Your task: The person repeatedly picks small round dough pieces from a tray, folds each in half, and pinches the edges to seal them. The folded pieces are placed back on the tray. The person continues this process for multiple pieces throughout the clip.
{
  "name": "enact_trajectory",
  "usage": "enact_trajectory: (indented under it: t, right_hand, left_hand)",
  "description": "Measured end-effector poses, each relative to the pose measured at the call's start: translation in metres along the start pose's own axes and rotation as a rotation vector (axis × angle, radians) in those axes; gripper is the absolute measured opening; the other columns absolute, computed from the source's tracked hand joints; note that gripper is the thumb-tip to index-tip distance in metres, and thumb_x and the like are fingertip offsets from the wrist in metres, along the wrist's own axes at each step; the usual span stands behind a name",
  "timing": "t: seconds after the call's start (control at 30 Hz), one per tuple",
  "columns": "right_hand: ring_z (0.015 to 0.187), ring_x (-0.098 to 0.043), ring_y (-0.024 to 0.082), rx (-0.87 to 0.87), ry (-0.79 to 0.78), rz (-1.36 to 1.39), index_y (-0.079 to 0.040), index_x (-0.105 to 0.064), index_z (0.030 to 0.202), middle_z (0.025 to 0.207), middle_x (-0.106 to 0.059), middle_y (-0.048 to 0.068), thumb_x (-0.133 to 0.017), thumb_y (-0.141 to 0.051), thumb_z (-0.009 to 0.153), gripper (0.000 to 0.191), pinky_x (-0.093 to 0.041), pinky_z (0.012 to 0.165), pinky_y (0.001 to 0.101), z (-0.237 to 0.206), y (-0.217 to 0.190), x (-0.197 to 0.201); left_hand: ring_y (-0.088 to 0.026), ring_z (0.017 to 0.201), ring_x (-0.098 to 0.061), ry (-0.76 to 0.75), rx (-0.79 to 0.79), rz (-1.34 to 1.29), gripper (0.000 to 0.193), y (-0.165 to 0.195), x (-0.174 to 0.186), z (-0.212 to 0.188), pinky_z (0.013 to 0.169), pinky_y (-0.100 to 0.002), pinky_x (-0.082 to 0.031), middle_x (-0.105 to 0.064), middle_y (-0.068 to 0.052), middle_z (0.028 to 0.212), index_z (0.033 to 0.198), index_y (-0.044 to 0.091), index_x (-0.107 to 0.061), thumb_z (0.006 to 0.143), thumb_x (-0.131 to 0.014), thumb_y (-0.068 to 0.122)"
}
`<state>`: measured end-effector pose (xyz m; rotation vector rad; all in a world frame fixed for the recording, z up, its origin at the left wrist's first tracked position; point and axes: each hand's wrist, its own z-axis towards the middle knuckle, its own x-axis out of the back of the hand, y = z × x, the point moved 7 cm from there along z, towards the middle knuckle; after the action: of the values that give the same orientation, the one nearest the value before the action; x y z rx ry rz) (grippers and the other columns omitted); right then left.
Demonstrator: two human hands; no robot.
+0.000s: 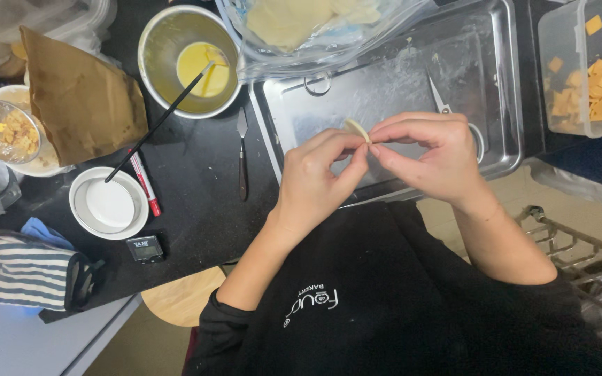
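Both my hands meet over the steel tray [398, 83] and pinch one small pale piece of dough [357, 129] between thumbs and fingertips. My left hand [318, 177] holds it from below left; my right hand [430, 157] grips it from the right. The dough stands on edge, folded, just above the tray's floured bottom. A clear plastic bag with more pale dough [301, 24] lies on the tray's far side.
A steel bowl of yellow egg wash [186, 59] holds a black brush. Beside the tray lies a small palette knife [242, 153]. A white dish [109, 203], red pen [145, 184], brown paper bag [78, 94], striped mitt [22, 271] and tub of orange cubes [593, 69] surround me.
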<state>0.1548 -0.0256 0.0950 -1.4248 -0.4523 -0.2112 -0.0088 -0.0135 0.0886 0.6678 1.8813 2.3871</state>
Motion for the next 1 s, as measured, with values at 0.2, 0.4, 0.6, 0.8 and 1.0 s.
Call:
enact_trajectory:
  t: [0.2,0.4,0.6,0.8,1.0]
  right_hand:
    - [0.093,-0.075,0.016,0.023,0.024,-0.057,0.002,-0.073,0.099,0.102,-0.075,0.011,-0.076,0.000,0.088,0.011,-0.061,0.086,0.0268,-0.001,-0.002,-0.001]
    - [0.098,-0.074,0.017,0.047,-0.006,-0.054,0.002,-0.067,0.104,0.107,-0.072,0.012,-0.073,0.002,0.095,0.011,-0.061,0.090,0.0267,-0.003,-0.002,-0.002]
    - [0.103,-0.070,0.019,0.053,0.002,0.205,0.004,-0.064,0.112,0.110,-0.066,0.014,-0.076,0.000,0.088,0.027,-0.061,0.093,0.0313,-0.001,0.003,-0.008]
    - [0.091,-0.070,0.015,0.062,0.085,0.115,0.004,-0.069,0.112,0.102,-0.070,0.014,-0.073,0.002,0.102,0.011,-0.058,0.078,0.0244,-0.015,0.030,-0.012]
    - [0.090,-0.068,0.012,-0.264,0.251,0.525,0.004,-0.065,0.112,0.101,-0.072,0.006,-0.068,-0.007,0.108,0.012,-0.059,0.082,0.0255,-0.023,0.112,-0.024]
  left_hand:
    - [-0.021,0.085,-0.076,-0.015,-0.007,-0.013,0.011,0.004,0.001,0.000,0.074,-0.029,-0.061,-0.073,-0.009,0.096,0.100,0.002,-0.070,0.092,-0.073,0.008]
    - [-0.017,0.086,-0.077,-0.083,0.124,-0.145,0.012,-0.010,-0.004,0.003,0.075,-0.027,-0.064,-0.073,-0.008,0.096,0.101,0.001,-0.070,0.092,-0.073,0.008]
    - [-0.018,0.091,-0.077,-0.087,0.056,-0.199,0.010,-0.008,-0.004,0.003,0.082,-0.027,-0.064,-0.071,-0.008,0.098,0.102,0.000,-0.068,0.096,-0.070,0.007]
    - [-0.020,0.085,-0.073,-0.090,0.017,-0.138,0.008,-0.013,-0.007,-0.002,0.079,-0.027,-0.059,-0.069,-0.009,0.093,0.094,-0.001,-0.066,0.091,-0.071,0.005]
    - [-0.014,0.085,-0.071,-0.137,0.184,-0.320,0.005,-0.055,-0.018,-0.013,0.081,-0.026,-0.061,-0.069,-0.006,0.089,0.090,-0.001,-0.065,0.088,-0.069,0.002]
